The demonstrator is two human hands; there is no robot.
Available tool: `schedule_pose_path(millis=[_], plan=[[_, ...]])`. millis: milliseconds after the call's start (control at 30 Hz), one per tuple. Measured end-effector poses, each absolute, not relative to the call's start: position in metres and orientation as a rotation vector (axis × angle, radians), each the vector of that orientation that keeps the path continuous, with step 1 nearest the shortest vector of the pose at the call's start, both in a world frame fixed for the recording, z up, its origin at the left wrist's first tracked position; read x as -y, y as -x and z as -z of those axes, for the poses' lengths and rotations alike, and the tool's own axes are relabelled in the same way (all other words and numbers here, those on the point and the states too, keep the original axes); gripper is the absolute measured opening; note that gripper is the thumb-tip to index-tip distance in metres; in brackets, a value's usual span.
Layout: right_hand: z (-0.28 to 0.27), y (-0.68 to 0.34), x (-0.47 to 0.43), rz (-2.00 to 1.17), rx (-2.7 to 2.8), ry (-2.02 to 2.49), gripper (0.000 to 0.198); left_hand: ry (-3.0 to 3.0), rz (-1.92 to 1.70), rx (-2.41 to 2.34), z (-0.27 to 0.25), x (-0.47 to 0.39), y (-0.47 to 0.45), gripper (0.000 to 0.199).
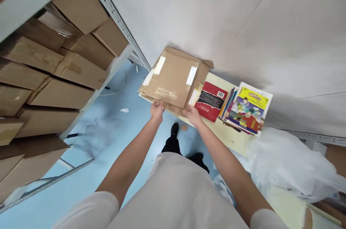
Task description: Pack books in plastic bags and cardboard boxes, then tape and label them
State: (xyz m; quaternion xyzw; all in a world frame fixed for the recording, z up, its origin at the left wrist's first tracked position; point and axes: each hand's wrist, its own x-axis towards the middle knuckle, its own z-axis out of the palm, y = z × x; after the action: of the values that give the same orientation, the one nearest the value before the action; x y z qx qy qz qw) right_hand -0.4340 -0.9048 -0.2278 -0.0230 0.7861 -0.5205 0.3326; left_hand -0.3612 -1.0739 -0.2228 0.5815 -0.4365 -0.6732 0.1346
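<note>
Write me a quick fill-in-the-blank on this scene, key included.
1. The left hand is at the near edge of a box made of ____.
2. The hand nearer the barcoded book is the ____ one.
3. The floor is coloured light ____.

Missing words: cardboard; right; blue.

Matt cardboard box [174, 75], glossy tape [165, 93].
Rack [110, 5] of perforated metal; bag [292, 160] of thin, crumpled plastic; shirt [183, 193] of soft matt cloth.
</note>
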Motion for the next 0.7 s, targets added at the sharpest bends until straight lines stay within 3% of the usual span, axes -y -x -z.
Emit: schedule_pose_path(millis=[133, 333, 467, 700], plan=[[0.244, 0.463, 0.939, 1.295, -2.272, 0.065, 0.049, -1.829, 1.895, 1.154, 0.245, 1.107, 0.39, 0.015], [0.241, 0.478, 0.944, 1.096, -2.331, 0.123, 0.044, -1.84, 1.882, 1.112, 0.251, 1.127, 0.395, 0.024], [0.211, 0.491, 0.952, 0.922, -2.581, 0.302, 0.05, -1.641, 1.891, 1.146, 0.235, 1.128, 0.379, 0.027], [0.135, 0.556, 0.986, 1.054, -2.717, 0.815, 0.07, -1.067, 1.895, 1.467, 0.203, 1.15, 0.319, 0.029]])
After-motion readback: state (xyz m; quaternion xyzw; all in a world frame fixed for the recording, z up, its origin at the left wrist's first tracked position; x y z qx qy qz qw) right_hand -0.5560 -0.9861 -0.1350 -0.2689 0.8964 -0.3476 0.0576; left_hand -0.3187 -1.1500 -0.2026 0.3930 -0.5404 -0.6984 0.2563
